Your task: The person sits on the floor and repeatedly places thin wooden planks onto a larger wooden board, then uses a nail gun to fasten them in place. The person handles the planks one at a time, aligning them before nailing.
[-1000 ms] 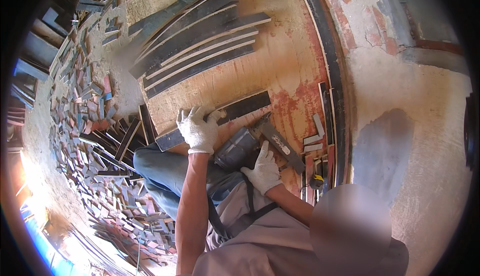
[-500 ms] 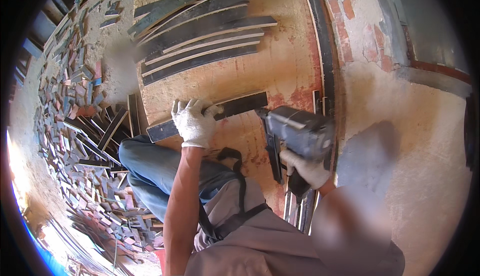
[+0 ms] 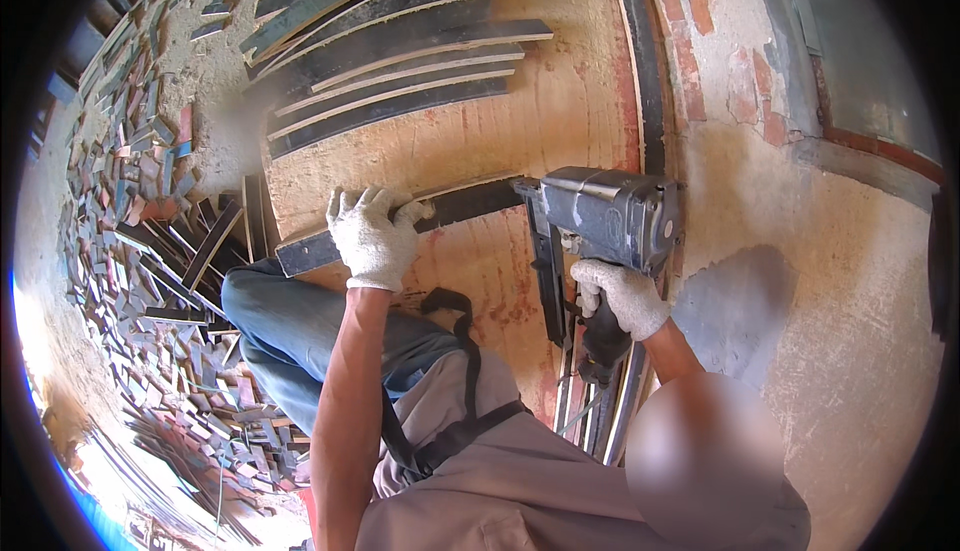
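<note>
My left hand (image 3: 372, 241), in a white knit glove, presses on a black-faced wooden strip (image 3: 478, 201) laid across a tan board (image 3: 450, 166). Its fingers curl over the far edge and the thumb lies along the strip. My right hand (image 3: 622, 299), gloved the same way, is wrapped round the handle of a black nail gun (image 3: 605, 213). The gun's nose is at the strip's right end; whether it touches cannot be made out. A slanting magazine (image 3: 546, 271) runs down from the nose toward me.
More black strips (image 3: 400, 61) lie beyond on the board. A long dark strip (image 3: 640, 61) runs along its right side, before a worn plaster wall (image 3: 830, 241). Many small offcuts (image 3: 150, 171) cover the floor at left, with longer dark pieces (image 3: 210, 251) by my knee.
The nail gun in my right hand has moved up and slightly right, and its blur is gone. The strip and my left hand appear slightly farther left.
</note>
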A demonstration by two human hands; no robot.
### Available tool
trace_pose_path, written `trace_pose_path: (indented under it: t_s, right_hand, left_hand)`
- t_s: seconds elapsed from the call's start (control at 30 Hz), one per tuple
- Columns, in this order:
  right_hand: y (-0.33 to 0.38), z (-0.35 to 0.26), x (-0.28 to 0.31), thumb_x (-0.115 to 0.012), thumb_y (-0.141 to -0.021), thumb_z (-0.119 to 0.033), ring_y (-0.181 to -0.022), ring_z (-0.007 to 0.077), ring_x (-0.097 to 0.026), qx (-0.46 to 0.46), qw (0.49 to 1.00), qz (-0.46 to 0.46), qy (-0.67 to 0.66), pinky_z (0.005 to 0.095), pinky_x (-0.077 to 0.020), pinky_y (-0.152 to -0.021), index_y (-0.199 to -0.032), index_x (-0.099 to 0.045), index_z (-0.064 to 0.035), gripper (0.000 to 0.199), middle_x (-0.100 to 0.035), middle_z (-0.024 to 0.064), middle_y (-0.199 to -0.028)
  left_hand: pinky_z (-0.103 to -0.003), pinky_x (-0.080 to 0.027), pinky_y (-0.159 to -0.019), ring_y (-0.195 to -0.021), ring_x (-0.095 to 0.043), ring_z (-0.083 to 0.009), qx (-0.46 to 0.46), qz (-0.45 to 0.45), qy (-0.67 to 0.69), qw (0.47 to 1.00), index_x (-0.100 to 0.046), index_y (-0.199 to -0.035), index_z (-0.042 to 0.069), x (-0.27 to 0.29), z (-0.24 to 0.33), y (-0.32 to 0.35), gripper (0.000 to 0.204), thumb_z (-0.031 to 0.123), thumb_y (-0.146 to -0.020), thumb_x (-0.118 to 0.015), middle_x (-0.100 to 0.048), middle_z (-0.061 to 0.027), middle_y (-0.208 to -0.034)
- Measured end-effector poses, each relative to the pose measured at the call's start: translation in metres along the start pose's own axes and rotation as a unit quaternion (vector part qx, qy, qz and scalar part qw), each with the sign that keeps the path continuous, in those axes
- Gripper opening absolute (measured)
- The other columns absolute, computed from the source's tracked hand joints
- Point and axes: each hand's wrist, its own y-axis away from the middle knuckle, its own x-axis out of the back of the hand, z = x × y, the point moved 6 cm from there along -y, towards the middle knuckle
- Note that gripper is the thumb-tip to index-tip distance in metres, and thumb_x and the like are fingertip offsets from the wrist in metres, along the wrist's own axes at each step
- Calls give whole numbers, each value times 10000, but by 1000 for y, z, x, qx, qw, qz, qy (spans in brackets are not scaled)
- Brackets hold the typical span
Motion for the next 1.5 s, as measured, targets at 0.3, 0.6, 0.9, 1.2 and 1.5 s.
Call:
trace_pose_path:
  t_s: [0.3,0.6,0.9,1.2,1.5]
  right_hand:
    - [6,-3,-13,-625,-906,-134,-461,159,-521,27,998,-37,40,317,-439,-502,-735,-641,-39,196,-535,52,-536]
    - [5,-13,-34,-611,-907,-67,-477,144,-516,25,999,-31,7,302,-423,-458,-1110,-663,9,223,-569,52,-579]
    - [-1,-4,-53,-632,-939,-128,-480,129,-527,-8,995,-95,40,299,-452,-465,-1132,-670,-19,225,-597,33,-639]
    - [-2,-3,-50,-648,-932,-157,-488,160,-548,1,997,-82,12,313,-465,-496,-914,-663,-29,130,-578,47,-604]
    - [-12,22,-43,-477,-1072,-283,-636,144,-609,30,978,-149,140,297,-484,-685,-936,-696,-44,351,-635,66,-656]
  left_hand:
    - [-419,-428,-894,-799,-592,-256,-43,18,-23,999,-744,-772,149,3,4,-1,148,281,-755,-810,-691,3,-770]
    - [-488,-358,-1074,-837,-608,-303,-16,17,-6,1000,-746,-741,165,-2,-4,0,187,340,-742,-810,-682,-39,-764]
    - [-479,-366,-1081,-827,-613,-280,-8,-5,-4,1000,-732,-742,139,1,-1,-1,165,283,-772,-807,-687,-8,-787]
    - [-508,-363,-1096,-977,-638,-326,9,187,-112,976,-752,-918,72,38,-28,16,337,389,-818,-809,-704,-128,-858]
    - [-490,-549,-883,-986,-705,-425,433,-115,-74,891,-697,-1079,-117,80,-149,33,583,433,-941,-564,-712,-305,-994]
